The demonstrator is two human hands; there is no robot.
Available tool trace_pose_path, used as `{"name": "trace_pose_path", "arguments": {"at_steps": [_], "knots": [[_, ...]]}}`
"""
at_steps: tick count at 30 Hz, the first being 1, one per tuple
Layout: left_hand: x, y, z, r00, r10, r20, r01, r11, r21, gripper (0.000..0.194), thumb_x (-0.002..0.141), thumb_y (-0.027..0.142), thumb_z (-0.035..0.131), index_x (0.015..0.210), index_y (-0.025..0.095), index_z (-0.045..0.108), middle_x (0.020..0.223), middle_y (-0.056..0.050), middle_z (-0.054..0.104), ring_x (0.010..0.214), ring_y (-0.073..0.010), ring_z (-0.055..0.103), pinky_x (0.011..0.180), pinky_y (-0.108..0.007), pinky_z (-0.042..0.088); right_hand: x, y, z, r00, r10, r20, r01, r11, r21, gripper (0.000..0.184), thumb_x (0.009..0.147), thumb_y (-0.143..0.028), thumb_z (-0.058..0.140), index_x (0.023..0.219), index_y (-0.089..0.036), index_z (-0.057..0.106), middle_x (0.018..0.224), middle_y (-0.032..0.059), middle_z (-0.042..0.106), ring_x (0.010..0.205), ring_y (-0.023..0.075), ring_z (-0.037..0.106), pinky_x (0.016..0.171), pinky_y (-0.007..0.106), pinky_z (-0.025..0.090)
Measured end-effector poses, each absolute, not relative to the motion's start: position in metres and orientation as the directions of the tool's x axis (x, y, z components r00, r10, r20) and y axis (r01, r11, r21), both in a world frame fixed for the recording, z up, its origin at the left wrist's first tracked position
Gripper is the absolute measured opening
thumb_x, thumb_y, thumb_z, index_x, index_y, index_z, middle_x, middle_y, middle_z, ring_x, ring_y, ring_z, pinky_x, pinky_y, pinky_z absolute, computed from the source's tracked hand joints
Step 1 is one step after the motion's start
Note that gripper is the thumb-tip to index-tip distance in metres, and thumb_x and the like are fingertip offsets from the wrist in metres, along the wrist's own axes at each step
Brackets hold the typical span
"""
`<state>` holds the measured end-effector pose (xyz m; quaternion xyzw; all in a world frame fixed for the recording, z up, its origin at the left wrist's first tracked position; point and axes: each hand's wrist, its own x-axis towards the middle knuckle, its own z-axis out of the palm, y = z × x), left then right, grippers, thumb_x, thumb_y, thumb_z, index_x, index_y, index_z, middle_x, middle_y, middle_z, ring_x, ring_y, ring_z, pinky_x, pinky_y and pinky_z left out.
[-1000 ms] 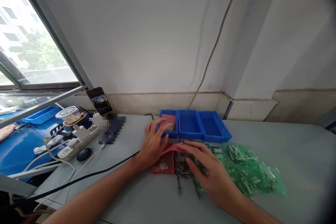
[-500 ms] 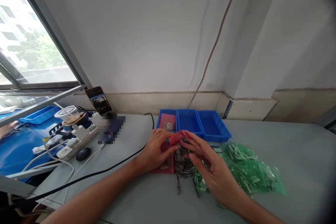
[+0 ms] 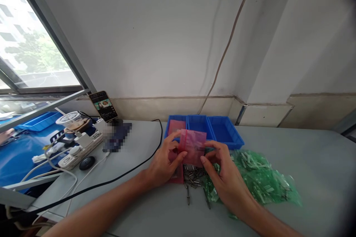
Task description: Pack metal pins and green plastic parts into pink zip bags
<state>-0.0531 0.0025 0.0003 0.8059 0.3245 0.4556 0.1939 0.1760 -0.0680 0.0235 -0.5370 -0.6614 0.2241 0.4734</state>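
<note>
A small pink translucent zip bag (image 3: 194,147) is held up between my two hands. My left hand (image 3: 167,159) pinches its left edge. My right hand (image 3: 219,163) has thumb and fingers closed at its lower right side. Beneath, a pile of small metal pins (image 3: 193,176) lies on the table, a couple of them apart toward me. Another pink bag (image 3: 178,177) lies flat, partly hidden under my left hand. Right of my right hand spreads a green plastic bag (image 3: 261,177) with pale and metal pieces inside.
Three blue trays (image 3: 226,133) stand by the wall, the left one holding a pink bag (image 3: 175,124). A black cable (image 3: 111,181) crosses the table. At left are a power strip (image 3: 80,152), a mouse (image 3: 87,163) and a propped phone (image 3: 103,105).
The pink bag, folded or edge-on before, is now spread flat and upright between my hands. My right fingers have closed in on its right side.
</note>
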Motion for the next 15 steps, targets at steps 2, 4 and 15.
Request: {"name": "trace_pose_path", "arguments": {"at_steps": [2, 4, 15], "knots": [[-0.054, 0.0, 0.003, 0.414, 0.674, 0.612, 0.341, -0.738, 0.583, 0.048, 0.11, 0.034, 0.06, 0.156, 0.026, 0.048, 0.133, -0.01, 0.072, 0.105, -0.0226, 0.074, 0.096, -0.037, 0.061, 0.177, -0.067, 0.022, -0.033, 0.924, 0.381, 0.503, 0.345, -0.792, 0.025, 0.112, -0.04, 0.048, 0.129, -0.028, 0.061, 0.104, 0.0059, 0.074, 0.091, 0.0236, 0.072, 0.084, 0.038, 0.06], [-0.055, -0.003, 0.008, 0.464, 0.646, 0.606, 0.329, -0.761, 0.559, 0.032, 0.114, 0.028, 0.049, 0.144, 0.027, 0.06, 0.124, -0.008, 0.074, 0.106, -0.0217, 0.073, 0.096, -0.035, 0.059, 0.177, -0.066, 0.021, -0.052, 0.915, 0.401, 0.503, 0.371, -0.78, 0.027, 0.113, -0.036, 0.043, 0.125, -0.028, 0.065, 0.114, 0.007, 0.075, 0.1, 0.024, 0.073, 0.09, 0.038, 0.059], [-0.052, -0.003, 0.016, 0.442, 0.49, 0.751, 0.306, -0.87, 0.387, 0.028, 0.109, 0.022, 0.054, 0.134, 0.021, 0.068, 0.111, -0.011, 0.072, 0.101, -0.0231, 0.067, 0.09, -0.035, 0.057, 0.18, -0.065, 0.024, -0.044, 0.886, 0.461, 0.435, 0.432, -0.79, 0.025, 0.106, -0.025, 0.053, 0.121, -0.03, 0.072, 0.116, 0.0065, 0.074, 0.104, 0.0247, 0.07, 0.092, 0.036, 0.057]]}}
